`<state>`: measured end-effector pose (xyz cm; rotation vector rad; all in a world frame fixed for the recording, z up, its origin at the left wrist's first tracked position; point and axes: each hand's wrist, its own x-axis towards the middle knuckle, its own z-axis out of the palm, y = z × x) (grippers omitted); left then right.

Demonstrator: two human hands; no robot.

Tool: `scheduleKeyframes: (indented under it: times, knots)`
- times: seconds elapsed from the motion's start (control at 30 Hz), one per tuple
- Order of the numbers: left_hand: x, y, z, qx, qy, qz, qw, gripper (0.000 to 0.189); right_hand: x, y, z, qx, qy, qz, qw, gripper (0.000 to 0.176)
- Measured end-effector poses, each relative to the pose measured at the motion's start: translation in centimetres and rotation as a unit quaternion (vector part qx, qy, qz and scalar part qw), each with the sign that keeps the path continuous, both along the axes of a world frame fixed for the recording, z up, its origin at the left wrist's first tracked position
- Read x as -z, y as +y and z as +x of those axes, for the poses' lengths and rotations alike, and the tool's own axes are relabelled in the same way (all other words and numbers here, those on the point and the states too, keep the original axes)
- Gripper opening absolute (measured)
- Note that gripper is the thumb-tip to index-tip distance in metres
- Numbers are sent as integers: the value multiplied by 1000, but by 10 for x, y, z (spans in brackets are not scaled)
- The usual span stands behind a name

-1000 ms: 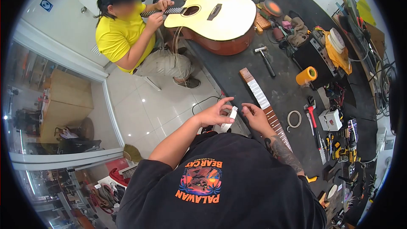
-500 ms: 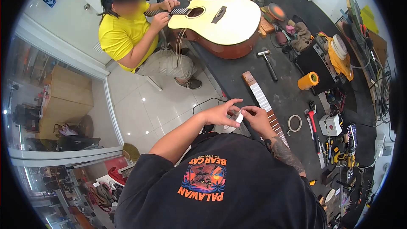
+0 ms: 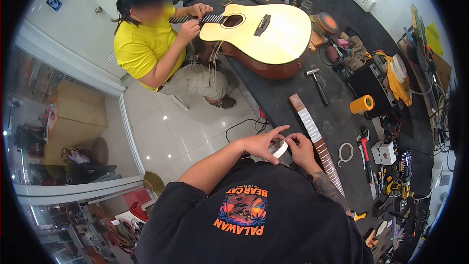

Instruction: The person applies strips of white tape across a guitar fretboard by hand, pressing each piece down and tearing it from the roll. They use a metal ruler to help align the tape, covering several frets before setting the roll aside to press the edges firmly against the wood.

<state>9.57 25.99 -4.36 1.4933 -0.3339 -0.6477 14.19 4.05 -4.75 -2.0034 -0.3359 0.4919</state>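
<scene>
My left hand holds a roll of white tape close to my shirt front, thumb and fingers around its rim. Pinched fingertips of my right hand meet the roll's upper edge, where a bit of loose tape seems to be. Just beyond my right hand, a guitar neck with a brown fretboard lies on the dark workbench. Its farther frets are covered by whitish strips, while bare wood shows between the nearer ones.
Across the bench a co-worker in a yellow shirt works at the neck of an acoustic guitar. A hammer, an orange tape roll, a pale ring and a red-handled tool lie to the right.
The whole view has shifted, so the bench items appear lower and further right. The tape roll has turned slightly in my left hand; my right fingers remain at its edge.
</scene>
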Motion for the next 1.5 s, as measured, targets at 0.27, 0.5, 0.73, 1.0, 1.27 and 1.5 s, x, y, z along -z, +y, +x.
scheduleKeyframes:
  times: [0.27,0.5,0.73,1.0,1.27,1.5]
  knots:
    - [5,25,12,17,-42,21,999,122,0,27,-15,110,-35,16,993,10]
    - [1,32,34,78,-55,77,992,111,-28,8,-41,199,-135,37,970,8]
    - [-1,-15,38,104,-58,190,975,66,-53,-40,-38,208,-116,6,971,12]
    - [19,-71,12,96,-70,54,991,96,-11,-121,-11,178,6,53,983,23]
    - [26,-133,-13,6,95,33,995,82,36,-173,2,185,111,-5,976,21]
    - [60,-144,8,-21,159,-39,986,53,52,-174,52,109,57,-68,990,23]
